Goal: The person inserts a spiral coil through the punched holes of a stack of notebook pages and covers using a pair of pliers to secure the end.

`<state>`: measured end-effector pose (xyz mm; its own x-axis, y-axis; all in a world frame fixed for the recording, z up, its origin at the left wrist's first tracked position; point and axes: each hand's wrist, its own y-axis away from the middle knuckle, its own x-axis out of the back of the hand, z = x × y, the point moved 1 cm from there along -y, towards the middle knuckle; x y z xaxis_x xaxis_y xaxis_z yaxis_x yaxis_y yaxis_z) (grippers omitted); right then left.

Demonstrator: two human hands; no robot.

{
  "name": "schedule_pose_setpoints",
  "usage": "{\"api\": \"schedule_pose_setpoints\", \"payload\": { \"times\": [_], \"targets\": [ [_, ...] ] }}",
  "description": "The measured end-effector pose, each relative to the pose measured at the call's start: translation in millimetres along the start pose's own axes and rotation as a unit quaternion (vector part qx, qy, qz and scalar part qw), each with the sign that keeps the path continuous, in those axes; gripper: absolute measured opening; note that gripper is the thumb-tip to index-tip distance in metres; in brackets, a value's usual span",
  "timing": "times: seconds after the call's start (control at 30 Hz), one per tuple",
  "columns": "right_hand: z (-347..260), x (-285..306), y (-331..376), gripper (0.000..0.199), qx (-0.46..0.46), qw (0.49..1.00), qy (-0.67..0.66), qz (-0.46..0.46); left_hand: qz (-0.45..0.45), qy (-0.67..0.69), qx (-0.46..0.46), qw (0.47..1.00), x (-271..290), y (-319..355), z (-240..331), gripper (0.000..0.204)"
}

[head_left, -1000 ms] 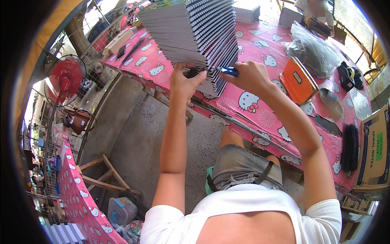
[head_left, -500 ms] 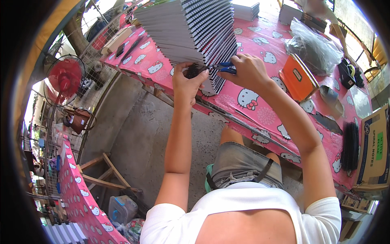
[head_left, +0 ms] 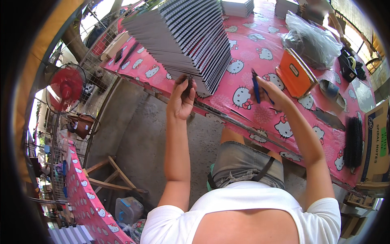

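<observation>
A tall stack of spiral-bound notebooks (head_left: pixel 195 42) stands near the table's front edge, its black bound spines turned toward the right. My left hand (head_left: pixel 183 99) is at the lower front corner of the stack, fingers curled around a small dark tangle (head_left: pixel 187 86) that looks like thin black coil scraps. To the right of the stack, my right hand (head_left: pixel 277 94) holds blue-handled pliers (head_left: pixel 256 89) above the table. Their jaws point away from me and the handles are spread apart.
A pink patterned cloth covers the table (head_left: pixel 264 116). On its right lie an orange-covered block (head_left: pixel 295 73), a clear plastic bag (head_left: pixel 310 42), a bundle of black coils (head_left: pixel 353 142) and a cardboard box (head_left: pixel 374 146). More notebooks (head_left: pixel 239 8) sit at the back. A red fan (head_left: pixel 66 88) stands left.
My right hand has drawn the pliers away from the stack to the right, and their handles have spread. My left hand has come slightly down and left, still holding the dark tangle.
</observation>
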<state>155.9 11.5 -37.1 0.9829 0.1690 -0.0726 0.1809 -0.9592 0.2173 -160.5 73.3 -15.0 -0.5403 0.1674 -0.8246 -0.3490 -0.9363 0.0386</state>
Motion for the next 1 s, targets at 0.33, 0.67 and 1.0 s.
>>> {"api": "schedule_pose_setpoints", "payload": {
  "times": [0.33,0.67,1.0],
  "targets": [
    [41,40,-3,0.069,0.002,0.93,-0.365,-0.032,-0.123,0.099,0.22,0.963,-73,-14,-97,0.032],
    [39,34,-7,0.075,-0.081,0.919,-0.382,-0.054,-0.127,-0.088,0.18,0.971,-315,-282,-243,0.024],
    [28,37,3,0.067,-0.062,0.939,-0.336,-0.028,-0.324,-0.679,-0.093,0.652,-382,-342,-336,0.106]
  ]
}}
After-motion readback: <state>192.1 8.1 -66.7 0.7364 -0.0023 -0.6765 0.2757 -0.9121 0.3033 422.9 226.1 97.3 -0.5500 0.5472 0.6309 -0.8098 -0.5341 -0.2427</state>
